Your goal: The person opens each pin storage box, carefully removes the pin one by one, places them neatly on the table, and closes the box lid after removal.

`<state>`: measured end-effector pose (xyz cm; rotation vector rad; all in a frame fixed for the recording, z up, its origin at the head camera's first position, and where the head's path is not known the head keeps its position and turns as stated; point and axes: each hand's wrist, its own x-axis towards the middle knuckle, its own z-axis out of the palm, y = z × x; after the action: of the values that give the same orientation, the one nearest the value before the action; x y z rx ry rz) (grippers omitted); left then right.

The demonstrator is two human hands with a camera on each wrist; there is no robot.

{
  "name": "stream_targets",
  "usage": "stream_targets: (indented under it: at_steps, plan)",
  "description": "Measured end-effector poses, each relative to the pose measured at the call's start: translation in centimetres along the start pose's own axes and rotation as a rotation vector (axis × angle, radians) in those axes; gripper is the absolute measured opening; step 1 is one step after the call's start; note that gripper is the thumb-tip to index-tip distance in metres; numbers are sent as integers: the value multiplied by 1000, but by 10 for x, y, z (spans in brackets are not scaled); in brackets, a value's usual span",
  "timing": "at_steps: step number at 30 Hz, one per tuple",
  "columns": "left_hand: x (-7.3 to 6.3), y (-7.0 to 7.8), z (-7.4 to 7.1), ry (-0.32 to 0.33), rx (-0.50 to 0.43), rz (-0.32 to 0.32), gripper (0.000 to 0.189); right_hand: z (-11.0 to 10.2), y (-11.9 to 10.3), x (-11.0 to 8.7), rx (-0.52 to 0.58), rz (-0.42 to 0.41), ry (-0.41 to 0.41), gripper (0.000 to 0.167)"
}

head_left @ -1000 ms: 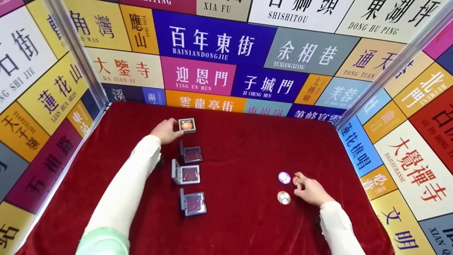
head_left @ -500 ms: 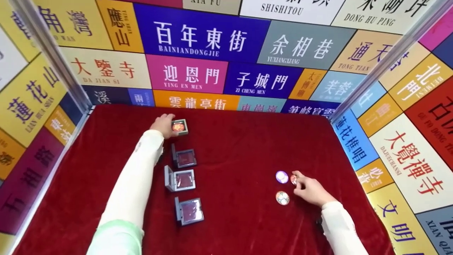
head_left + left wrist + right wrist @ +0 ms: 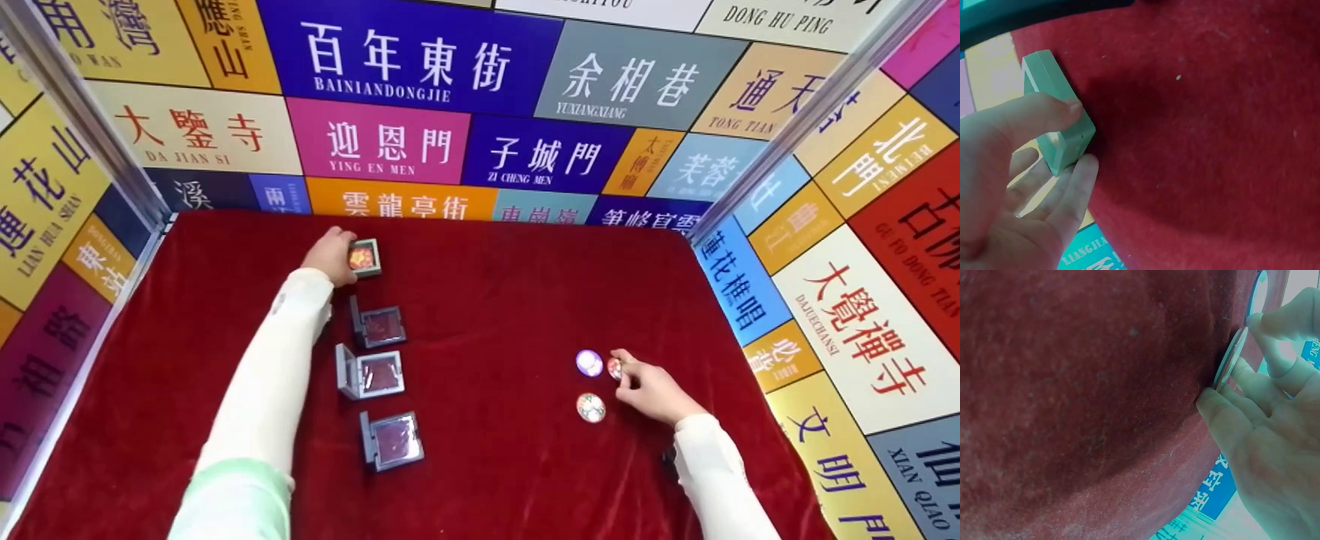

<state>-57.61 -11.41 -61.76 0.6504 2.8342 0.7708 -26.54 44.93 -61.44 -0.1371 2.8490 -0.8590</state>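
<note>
Nearest, left of centre on the table, whose plush red cover shows creases and flecks, a dark grey case lies with its flap raised, presumably baring its glossy square window; toward the right edge, a patterned disc lies flat; beyond it the right hand pinches a thin red disc by its rim between thumb and fingers, a grip that seems meant to spare its face; a purple-rimmed disc lies just beside it, toward the left edge.

Back in the left row come a paler grey case, then another dark case, both with flaps up; near the far-left corner, the left hand has thumb and fingers closed on the sides of a smooth, sharp-edged green box, likely so its sunken orange picture stays uncovered; behind the far edge stand flat lettered panels.
</note>
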Motion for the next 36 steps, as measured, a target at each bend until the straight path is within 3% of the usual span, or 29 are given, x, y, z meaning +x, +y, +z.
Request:
stream_targets:
  at_steps: [8, 13, 17, 21, 27, 31, 36]
  plan:
    - [-43, 15, -38, 57, -74, 50, 81, -2, 2, 3, -1, -6, -4, 23]
    - [-86, 29, -58, 106, -161, 70, 81, -5, 3, 5, -3, -15, 10, 22]
    - [-128, 46, -68, 137, -229, 91, 82, -2, 4, 5, -3, -21, 15, 22]
    - [-177, 64, -64, 165, -254, 106, 81, -1, 4, 5, -9, -24, 18, 22]
    - [-236, 87, -41, 223, -260, 119, 77, 0, 5, 4, -9, -42, 37, 21]
    - [-261, 97, -28, 276, -257, 120, 74, 2, 5, 6, -8, -59, 82, 23]
    - [-277, 109, -20, 314, -256, 136, 73, 2, 8, 7, 46, -20, 136, 23]
